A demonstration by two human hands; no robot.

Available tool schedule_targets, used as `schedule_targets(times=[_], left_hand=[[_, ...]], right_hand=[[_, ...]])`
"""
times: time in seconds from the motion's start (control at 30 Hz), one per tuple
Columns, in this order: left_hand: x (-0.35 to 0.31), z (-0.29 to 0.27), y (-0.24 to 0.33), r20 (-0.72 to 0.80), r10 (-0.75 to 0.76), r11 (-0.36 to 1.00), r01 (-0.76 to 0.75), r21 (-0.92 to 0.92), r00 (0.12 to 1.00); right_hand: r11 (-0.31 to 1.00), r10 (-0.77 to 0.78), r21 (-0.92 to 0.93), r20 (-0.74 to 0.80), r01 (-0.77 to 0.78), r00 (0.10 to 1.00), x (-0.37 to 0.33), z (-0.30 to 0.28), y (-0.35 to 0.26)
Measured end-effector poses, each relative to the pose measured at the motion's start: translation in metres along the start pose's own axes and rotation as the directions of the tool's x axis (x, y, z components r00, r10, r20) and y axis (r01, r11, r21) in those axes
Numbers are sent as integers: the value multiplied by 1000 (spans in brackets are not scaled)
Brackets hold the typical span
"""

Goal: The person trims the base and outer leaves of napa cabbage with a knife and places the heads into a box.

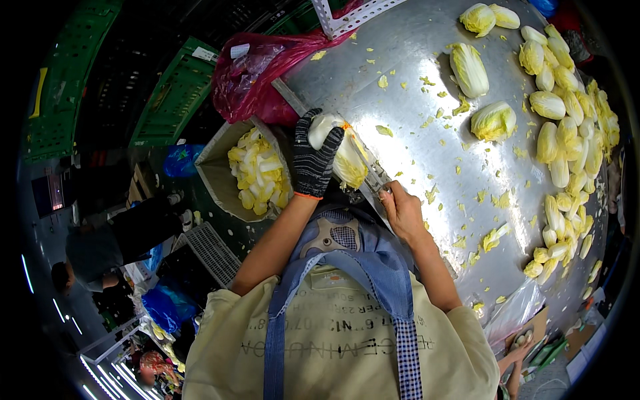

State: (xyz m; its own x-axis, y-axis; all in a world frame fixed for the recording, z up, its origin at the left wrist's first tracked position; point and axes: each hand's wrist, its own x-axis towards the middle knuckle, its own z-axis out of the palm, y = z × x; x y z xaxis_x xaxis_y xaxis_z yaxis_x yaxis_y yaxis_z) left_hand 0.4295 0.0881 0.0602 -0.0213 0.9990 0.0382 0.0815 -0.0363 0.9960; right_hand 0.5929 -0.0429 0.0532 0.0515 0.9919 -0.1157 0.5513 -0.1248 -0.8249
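A napa cabbage (349, 165) lies at the near left edge of the metal table, against my front. My left hand (315, 160), in a dark striped knit glove with an orange cuff, is closed over the pale end of it. My right hand (404, 212) is bare, with its fingers wrapped round the near end of a narrow knife (364, 155). The knife runs along the right side of the cabbage, with an orange patch near its far tip. Whether its edge is in the cabbage I cannot tell.
An open sack (212, 160) of cut cabbage leaves stands left of the table (413, 40). Beyond it hangs a red plastic bag (250, 80). Loose cabbages (469, 71) and leaf scraps lie on the table, with a large heap (563, 147) along the right. Green crates (177, 90) stand at left.
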Motion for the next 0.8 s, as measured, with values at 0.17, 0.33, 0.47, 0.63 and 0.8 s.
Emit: schedule_targets(times=[0.17,0.33,0.47,0.63,0.8], left_hand=[[-3,1,-1,-12,-35,999,34,-37,999],[-5,2,5,-7,48,995,-47,88,999],[-5,3,14,-14,45,994,-43,96,999],[-22,6,28,176,247,941,-279,189,953],[-14,16,24,271,-121,970,172,-172,955]], right_hand=[[998,52,22,44,-53,998,1,0,3],[995,104,1,58,-105,993,6,0,-1],[996,93,0,36,-93,995,12,1,-7],[950,256,-167,-65,-264,964,41,-1,13],[878,180,468,-118,-105,977,58,-31,9]])
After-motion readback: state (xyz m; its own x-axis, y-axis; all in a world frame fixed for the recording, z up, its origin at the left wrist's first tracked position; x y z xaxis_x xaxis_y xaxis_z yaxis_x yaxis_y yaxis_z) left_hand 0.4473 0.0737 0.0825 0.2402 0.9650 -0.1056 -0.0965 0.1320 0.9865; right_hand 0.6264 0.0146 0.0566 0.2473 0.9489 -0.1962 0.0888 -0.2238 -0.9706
